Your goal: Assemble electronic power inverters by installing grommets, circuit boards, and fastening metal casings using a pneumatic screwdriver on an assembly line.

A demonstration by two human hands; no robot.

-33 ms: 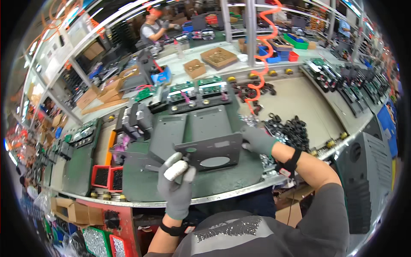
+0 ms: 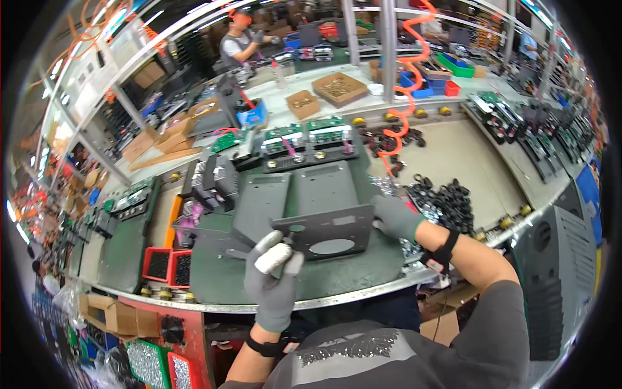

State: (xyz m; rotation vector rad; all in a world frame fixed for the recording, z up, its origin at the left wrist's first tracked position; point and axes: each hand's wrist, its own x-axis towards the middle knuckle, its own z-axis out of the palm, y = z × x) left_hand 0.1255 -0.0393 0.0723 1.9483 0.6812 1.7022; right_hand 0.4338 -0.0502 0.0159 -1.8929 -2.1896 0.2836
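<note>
A dark grey metal panel (image 2: 350,230) with an oval cutout stands upright on the green work surface in front of me. My right hand (image 2: 398,217), in a grey glove, grips the panel's right end. At its left end is my left hand (image 2: 271,285), also gloved, with white tape round one finger. Its fingers are closed around a small black part (image 2: 289,238) against the panel, largely hidden by the fingers. Just behind stand two grey metal housings (image 2: 326,189) (image 2: 261,198), side by side.
Loose black parts (image 2: 444,204) lie heaped to the right. Red bins (image 2: 157,264) stand at the left. Units with green circuit boards (image 2: 330,133) line the back, and an orange coiled hose (image 2: 403,113) hangs down. Across the bench, another person (image 2: 240,45) works.
The whole view has shifted slightly. Both hands keep their places on the panel, with no other clear change.
</note>
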